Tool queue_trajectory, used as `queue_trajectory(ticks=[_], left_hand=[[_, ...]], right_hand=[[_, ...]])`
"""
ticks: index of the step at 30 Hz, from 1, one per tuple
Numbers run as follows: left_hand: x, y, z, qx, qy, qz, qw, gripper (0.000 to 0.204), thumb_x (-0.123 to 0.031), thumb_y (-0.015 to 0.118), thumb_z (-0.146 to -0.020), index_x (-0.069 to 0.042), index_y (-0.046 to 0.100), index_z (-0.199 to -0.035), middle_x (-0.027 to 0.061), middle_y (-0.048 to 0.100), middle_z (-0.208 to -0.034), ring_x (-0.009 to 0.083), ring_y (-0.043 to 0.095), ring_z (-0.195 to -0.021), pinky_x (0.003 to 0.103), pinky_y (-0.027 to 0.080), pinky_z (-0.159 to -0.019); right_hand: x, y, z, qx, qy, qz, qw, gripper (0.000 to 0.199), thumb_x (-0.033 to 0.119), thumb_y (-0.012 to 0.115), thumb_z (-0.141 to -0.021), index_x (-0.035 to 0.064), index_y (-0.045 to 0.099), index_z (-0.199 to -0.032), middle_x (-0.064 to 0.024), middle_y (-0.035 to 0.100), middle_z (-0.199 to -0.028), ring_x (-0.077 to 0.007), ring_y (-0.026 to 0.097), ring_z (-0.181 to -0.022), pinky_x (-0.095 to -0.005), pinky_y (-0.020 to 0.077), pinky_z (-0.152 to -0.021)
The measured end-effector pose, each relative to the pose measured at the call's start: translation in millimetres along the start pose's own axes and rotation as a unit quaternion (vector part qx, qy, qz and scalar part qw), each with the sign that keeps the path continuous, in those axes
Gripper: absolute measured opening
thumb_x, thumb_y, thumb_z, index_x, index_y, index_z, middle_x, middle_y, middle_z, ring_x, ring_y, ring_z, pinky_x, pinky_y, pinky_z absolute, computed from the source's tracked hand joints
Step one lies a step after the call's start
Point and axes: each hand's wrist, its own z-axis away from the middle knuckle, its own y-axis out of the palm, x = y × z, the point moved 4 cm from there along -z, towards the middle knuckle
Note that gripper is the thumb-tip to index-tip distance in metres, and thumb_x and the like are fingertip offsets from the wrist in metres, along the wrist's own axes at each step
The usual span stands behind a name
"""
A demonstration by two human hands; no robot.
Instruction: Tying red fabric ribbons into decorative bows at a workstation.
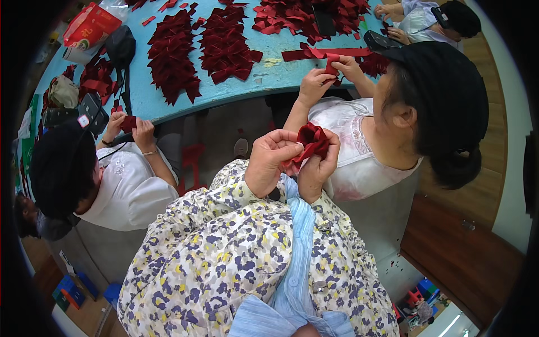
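Observation:
A dark red ribbon piece (313, 140), folded into loops like a bow or flower, is held up in front of my chest. My left hand (270, 160) pinches its lower left side between thumb and fingertips. From the right, my right hand (321, 168) grips the same piece, with the thumb across its front and the fingers behind. Both hands are closed on it, above my lap and short of the table. The ribbon's underside is hidden by my fingers.
Beyond my hands, a light blue table (224, 91) carries two rows of finished red bows (173, 56) and a heap of red ribbon pieces (281, 17). Close on either side sit co-workers handling red ribbon. A red bag (90, 25) and a black bag (119, 48) lie far left.

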Motion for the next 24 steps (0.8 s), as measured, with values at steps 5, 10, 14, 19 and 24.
queue_trajectory(ticks=[5,10,14,19,24], left_hand=[[-1,-13,2,-0.048,0.016,0.008,0.999,0.018,-0.005,0.066,-0.082,0.002,0.058,-0.098,0.0075,0.064,-0.076,0.0078,0.055,-0.051,0.018,0.042,-0.043],[-4,-13,6,-0.035,0.037,-0.008,0.999,0.018,-0.005,0.066,-0.082,0.002,0.058,-0.097,0.0075,0.064,-0.074,0.0083,0.056,-0.05,0.019,0.044,-0.042],[-5,-14,8,-0.035,0.047,-0.012,0.998,0.018,-0.005,0.065,-0.083,0.003,0.059,-0.097,0.0077,0.064,-0.072,0.0094,0.056,-0.049,0.02,0.046,-0.042],[-4,-16,8,-0.036,0.045,0.0,0.998,0.018,-0.005,0.066,-0.082,0.004,0.06,-0.096,0.0081,0.064,-0.074,0.0096,0.058,-0.053,0.02,0.047,-0.045],[-6,-13,8,-0.028,0.043,-0.007,0.999,0.017,-0.004,0.066,-0.082,0.005,0.061,-0.095,0.0082,0.065,-0.074,0.0088,0.059,-0.055,0.019,0.047,-0.046]], right_hand=[[-2,11,11,0.0,0.06,-0.006,0.998,0.027,-0.006,0.039,-0.082,0.0,0.048,-0.107,-0.008,0.055,-0.1,-0.0157,0.053,-0.092,-0.0263,0.0424,-0.084],[-6,13,15,0.007,0.08,-0.02,0.997,0.025,-0.006,0.039,-0.083,0.0001,0.048,-0.106,-0.0079,0.055,-0.1,-0.015,0.053,-0.092,-0.026,0.0426,-0.083],[-3,14,16,0.007,0.081,-0.019,0.996,0.024,-0.005,0.039,-0.084,0.0002,0.048,-0.106,-0.0081,0.055,-0.099,-0.0148,0.053,-0.091,-0.026,0.043,-0.082],[1,15,14,0.017,0.061,-0.005,0.998,0.027,-0.006,0.038,-0.081,-0.0002,0.048,-0.106,-0.0088,0.055,-0.098,-0.0154,0.053,-0.09,-0.0266,0.0438,-0.081],[0,14,12,0.018,0.064,-0.001,0.998,0.031,-0.007,0.036,-0.078,-0.0006,0.047,-0.106,-0.0091,0.055,-0.098,-0.016,0.054,-0.088,-0.0272,0.0442,-0.081]])
